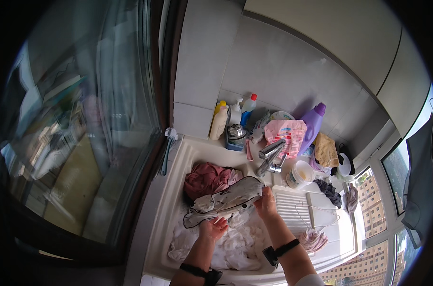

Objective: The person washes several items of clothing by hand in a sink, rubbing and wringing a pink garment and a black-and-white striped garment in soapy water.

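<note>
A white garment with dark piping and small dark marks point(234, 200) is stretched across the laundry sink point(153, 228). My right hand point(265, 203) grips its right end, below the chrome faucet point(272, 159). Palm up and fingers spread, my left hand point(213, 228) lies at the garment's lower edge; whether it bears any of the cloth is unclear. Wet white laundry point(238, 246) fills the basin below both hands. Dusky red cloth point(209, 178) is heaped behind the garment, at the basin's back left.
Bottles point(219, 123), a pink bag point(286, 134) and a purple jug point(312, 123) line the back ledge. A white tub point(299, 174) stands right of the faucet. A wire hanger point(318, 216) lies on the ribbed washboard side. A brush point(167, 150) rests left of the sink, near the glass door.
</note>
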Demonstrator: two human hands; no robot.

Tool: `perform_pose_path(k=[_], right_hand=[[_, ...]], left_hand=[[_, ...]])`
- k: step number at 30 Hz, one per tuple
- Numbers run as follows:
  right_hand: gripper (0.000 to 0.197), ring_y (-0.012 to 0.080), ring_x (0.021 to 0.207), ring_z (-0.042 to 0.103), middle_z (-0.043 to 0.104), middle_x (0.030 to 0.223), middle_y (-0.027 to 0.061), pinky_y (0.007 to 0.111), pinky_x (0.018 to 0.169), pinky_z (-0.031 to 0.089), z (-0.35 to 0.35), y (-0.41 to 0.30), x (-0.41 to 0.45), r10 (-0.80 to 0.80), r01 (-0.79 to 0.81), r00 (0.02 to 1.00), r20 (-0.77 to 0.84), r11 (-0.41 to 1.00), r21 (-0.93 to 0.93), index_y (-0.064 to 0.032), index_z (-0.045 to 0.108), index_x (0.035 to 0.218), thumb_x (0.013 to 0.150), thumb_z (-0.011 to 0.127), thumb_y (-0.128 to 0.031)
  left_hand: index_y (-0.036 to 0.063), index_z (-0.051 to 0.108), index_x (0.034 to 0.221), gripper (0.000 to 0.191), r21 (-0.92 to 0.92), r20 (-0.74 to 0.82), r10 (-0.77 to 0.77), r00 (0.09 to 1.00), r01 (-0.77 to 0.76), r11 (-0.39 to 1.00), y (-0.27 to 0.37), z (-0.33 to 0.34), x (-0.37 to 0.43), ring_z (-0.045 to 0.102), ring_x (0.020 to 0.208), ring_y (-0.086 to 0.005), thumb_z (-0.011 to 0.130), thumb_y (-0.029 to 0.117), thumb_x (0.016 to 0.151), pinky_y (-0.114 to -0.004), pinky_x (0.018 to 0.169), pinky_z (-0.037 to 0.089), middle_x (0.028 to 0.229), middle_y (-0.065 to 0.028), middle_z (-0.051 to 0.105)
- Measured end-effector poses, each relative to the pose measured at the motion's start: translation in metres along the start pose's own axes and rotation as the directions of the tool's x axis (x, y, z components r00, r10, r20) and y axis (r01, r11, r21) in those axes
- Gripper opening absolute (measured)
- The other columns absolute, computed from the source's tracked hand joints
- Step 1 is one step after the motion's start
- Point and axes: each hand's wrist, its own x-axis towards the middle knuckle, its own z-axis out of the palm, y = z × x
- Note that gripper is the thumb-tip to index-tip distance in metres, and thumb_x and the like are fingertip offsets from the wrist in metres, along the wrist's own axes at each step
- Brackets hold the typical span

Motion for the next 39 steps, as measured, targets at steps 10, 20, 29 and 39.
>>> perform_pose_path(k=[10, 20, 29, 39], right_hand=[[0.052, 0.0202, 0.104, 0.050, 0.057, 0.105, 0.0097, 0.030, 0.094, 0.035, 0.048, 0.023, -0.058, 0.370, -0.263, 0.921, 0.122, 0.822, -0.505, -0.0015, 0.044, 0.119, 0.074, 0.068, -0.011], [0.018, 0.0147, 0.071, 0.056, 0.060, 0.076, 0.0066, 0.029, 0.064, 0.045, 0.037, 0.063, -0.043, -0.340, 0.509, 0.856, 0.388, 0.434, -0.743, -0.0024, 0.060, 0.091, 0.076, 0.050, -0.006], [0.034, 0.0351, 0.077, 0.059, 0.060, 0.070, 0.0177, 0.043, 0.066, 0.046, 0.076, 0.103, -0.065, -0.105, 0.326, 0.939, 0.328, -0.035, -0.945, -0.0084, 0.058, 0.090, 0.076, 0.058, -0.039], [0.036, 0.0373, 0.081, 0.059, 0.063, 0.085, 0.0158, 0.043, 0.072, 0.047, 0.100, 0.083, -0.086, 0.146, 0.203, 0.971, 0.189, -0.091, -0.975, -0.0168, 0.060, 0.098, 0.080, 0.050, -0.046]], left_hand=[[-0.0030, 0.051, 0.104, 0.026, 0.044, 0.427, 0.109, 0.898, -0.141, 0.989, -0.011, 0.013, -0.008, 0.057, 0.091, -0.0204, 0.045, 0.011, 0.083, -0.035, 0.080, 0.046, 0.095, -0.0116, 0.057], [0.0053, 0.056, 0.093, 0.019, -0.209, 0.654, 0.171, 0.737, -0.041, 0.977, -0.007, -0.006, 0.029, 0.057, 0.086, -0.0202, 0.046, 0.015, 0.080, -0.036, 0.083, 0.045, 0.091, -0.0077, 0.059], [0.0073, 0.052, 0.109, 0.029, 0.064, 0.336, 0.203, 0.920, -0.237, 0.969, -0.013, -0.008, 0.014, 0.057, 0.093, -0.0185, 0.047, 0.022, 0.085, -0.035, 0.076, 0.048, 0.103, -0.0071, 0.057], [0.0110, 0.046, 0.118, 0.032, 0.440, 0.203, 0.219, 0.954, -0.288, 0.850, -0.008, -0.012, 0.020, 0.056, 0.097, -0.0253, 0.039, 0.012, 0.088, -0.043, 0.082, 0.048, 0.110, -0.0088, 0.053]])
